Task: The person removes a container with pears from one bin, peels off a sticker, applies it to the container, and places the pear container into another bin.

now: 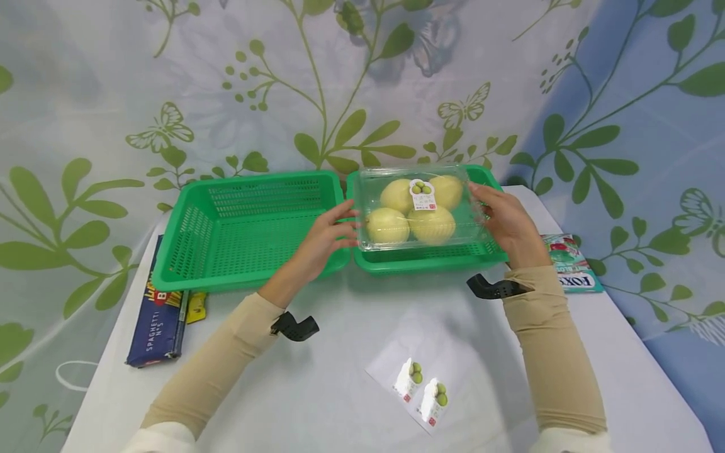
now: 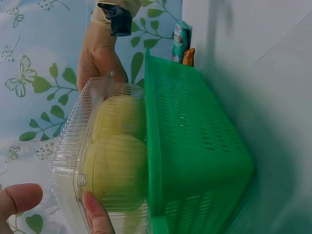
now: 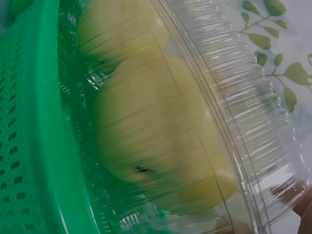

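Note:
A clear plastic clamshell box [image 1: 421, 242] holds several pale yellow round fruits [image 1: 387, 225], with a printed label [image 1: 423, 196] on its lid. It is over the right green basket [image 1: 391, 264], partly inside the rim. My right hand [image 1: 508, 220] grips the box's right end; in the right wrist view only a bit of that hand shows at the lower right corner. At the left end, my left hand [image 1: 321, 242] has its fingers spread, and one fingertip [image 2: 96, 214] touches the box's edge in the left wrist view. Its thumb [image 2: 23, 199] stands apart from the plastic.
Beside the right basket is a second green basket [image 1: 252, 280]. A blue spaghetti box [image 1: 157, 327] and a yellow packet [image 1: 196, 307] lie at the left, a Fox's packet [image 1: 572, 264] at the right. A label sheet [image 1: 416, 393] with two stickers lies in front on the white table [image 1: 317, 390].

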Motion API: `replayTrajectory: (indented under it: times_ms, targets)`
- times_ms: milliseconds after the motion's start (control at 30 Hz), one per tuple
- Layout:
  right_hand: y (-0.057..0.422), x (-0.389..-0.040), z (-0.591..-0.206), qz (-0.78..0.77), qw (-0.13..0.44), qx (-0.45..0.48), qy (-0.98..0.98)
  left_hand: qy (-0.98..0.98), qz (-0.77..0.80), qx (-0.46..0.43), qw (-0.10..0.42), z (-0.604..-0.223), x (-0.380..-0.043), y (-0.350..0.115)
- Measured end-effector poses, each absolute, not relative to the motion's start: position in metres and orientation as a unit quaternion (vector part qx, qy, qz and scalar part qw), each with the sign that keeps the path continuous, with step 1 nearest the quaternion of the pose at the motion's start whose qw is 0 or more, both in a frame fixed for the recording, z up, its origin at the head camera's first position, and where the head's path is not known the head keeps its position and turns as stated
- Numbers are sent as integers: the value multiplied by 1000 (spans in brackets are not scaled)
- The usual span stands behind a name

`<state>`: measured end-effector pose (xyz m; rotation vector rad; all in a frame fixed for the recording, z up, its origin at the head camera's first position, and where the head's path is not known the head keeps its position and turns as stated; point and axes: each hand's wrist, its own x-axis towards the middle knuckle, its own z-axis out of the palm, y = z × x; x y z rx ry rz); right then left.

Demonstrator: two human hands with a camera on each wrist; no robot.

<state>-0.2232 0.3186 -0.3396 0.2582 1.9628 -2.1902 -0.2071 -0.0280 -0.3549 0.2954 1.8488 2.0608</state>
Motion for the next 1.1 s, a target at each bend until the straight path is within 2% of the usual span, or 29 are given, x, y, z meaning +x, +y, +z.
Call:
replayTrajectory:
  times_ms: [700, 833, 1100]
  targets:
    - [334, -254, -367, -672, 115, 141, 718, 660, 706, 80, 242, -363, -214, -1]
    - [340, -256, -377, -621, 134, 124, 762, 661, 708, 71, 238, -363, -214, 7]
    - [342, -257, -389, -552, 164, 74, 814, 726, 658, 9, 199, -365, -217, 30]
